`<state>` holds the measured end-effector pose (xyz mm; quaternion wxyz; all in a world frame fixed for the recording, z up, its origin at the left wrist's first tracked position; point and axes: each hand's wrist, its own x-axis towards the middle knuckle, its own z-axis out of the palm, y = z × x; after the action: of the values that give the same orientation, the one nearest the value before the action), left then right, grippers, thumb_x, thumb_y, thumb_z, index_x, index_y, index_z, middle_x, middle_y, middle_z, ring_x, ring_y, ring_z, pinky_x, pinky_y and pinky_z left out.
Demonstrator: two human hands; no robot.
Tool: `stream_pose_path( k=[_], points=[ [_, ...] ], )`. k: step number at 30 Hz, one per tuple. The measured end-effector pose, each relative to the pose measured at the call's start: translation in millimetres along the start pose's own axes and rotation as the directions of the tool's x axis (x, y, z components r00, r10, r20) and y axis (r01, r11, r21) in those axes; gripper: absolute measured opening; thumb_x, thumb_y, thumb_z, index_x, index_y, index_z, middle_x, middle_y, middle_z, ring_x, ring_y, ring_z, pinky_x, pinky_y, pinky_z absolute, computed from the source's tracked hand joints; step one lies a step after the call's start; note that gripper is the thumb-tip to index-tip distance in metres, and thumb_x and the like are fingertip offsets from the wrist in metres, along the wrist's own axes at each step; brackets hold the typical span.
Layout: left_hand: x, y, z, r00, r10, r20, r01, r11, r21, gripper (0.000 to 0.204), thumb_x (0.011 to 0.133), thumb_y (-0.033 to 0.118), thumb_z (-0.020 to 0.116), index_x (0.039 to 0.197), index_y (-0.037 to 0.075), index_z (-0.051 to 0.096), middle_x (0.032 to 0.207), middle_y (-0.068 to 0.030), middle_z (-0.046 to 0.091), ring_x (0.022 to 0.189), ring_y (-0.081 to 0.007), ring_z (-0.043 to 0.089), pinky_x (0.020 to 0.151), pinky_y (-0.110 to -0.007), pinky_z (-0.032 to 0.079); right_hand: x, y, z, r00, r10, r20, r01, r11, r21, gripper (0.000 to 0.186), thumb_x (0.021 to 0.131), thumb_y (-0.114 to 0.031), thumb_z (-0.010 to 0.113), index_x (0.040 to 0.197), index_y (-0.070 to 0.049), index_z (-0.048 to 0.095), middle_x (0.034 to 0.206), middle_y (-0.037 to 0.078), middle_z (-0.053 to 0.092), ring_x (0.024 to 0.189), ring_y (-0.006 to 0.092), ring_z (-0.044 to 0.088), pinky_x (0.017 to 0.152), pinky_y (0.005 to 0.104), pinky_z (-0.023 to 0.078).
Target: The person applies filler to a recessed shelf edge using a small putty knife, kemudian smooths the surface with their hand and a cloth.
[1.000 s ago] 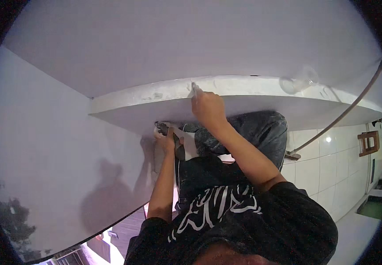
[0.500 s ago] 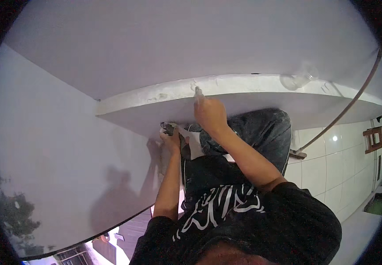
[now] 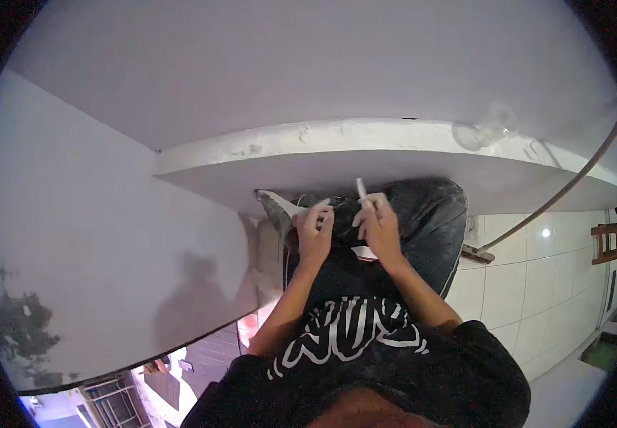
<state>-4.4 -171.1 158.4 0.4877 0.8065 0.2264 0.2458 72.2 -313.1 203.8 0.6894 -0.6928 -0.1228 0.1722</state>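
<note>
My left hand [image 3: 313,232] is raised over my lap with fingers curled and pale at the tips; whatever they grip is too small to make out. Just beyond it, a grey-and-white pointed piece [image 3: 275,207] leans by my dark trouser leg [image 3: 429,221]. My right hand [image 3: 377,230] is closed on a slim pale tool [image 3: 361,187], held upright a short way from my left hand. Both hands are below the curved white ledge [image 3: 297,139], which has small rough patches of filler.
Grey wall surfaces [image 3: 87,214] surround the ledge. A translucent cup-like thing [image 3: 490,132] is on the ledge's right part. A long pole [image 3: 561,189] with a broom head [image 3: 478,255] leans over white tiles [image 3: 515,292]. A wooden stool [image 3: 608,242] is at far right.
My right hand has come down off the ledge with the pale tool. My left hand has moved rightward from the grey-and-white piece toward my right hand.
</note>
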Motion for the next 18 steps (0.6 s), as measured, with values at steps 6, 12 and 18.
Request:
stream_pose_path(
  k=[6,12,18],
  points=[
    [-17.1,21.3,31.7,0.949,-0.255,0.187,0.291,0.936,-0.198,0.040,0.105,0.030,0.042,0.109,-0.005,0.060,0.094,-0.0174,0.066,0.090,-0.0242,0.062,0.082,-0.036,0.046,-1.0,19.0,11.3,0.974,-0.214,0.081,0.224,0.963,-0.153,0.023,0.103,-0.023,0.047,0.100,-0.001,0.053,0.069,0.012,0.054,0.061,0.0183,0.055,0.058,0.0357,0.043],
    [-18.5,24.2,23.3,0.940,-0.261,0.219,0.302,0.935,-0.184,0.036,0.104,0.028,0.045,0.115,-0.002,0.062,0.099,-0.0086,0.065,0.092,-0.0166,0.058,0.084,-0.032,0.045,1.4,24.7,6.2,0.969,0.042,0.245,-0.025,0.997,-0.071,0.022,0.103,-0.023,0.047,0.108,-0.003,0.053,0.075,0.008,0.055,0.065,0.0167,0.053,0.062,0.0353,0.044],
    [-25.1,22.6,23.4,0.960,-0.204,0.190,0.235,0.959,-0.157,0.033,0.102,0.024,0.048,0.119,-0.001,0.064,0.110,-0.0095,0.068,0.103,-0.0163,0.061,0.093,-0.030,0.045,-3.9,30.2,6.6,0.949,-0.231,0.215,0.264,0.954,-0.143,0.030,0.103,-0.020,0.043,0.128,-0.003,0.042,0.099,0.021,0.061,0.091,0.0342,0.065,0.079,0.0417,0.049]
  ],
)
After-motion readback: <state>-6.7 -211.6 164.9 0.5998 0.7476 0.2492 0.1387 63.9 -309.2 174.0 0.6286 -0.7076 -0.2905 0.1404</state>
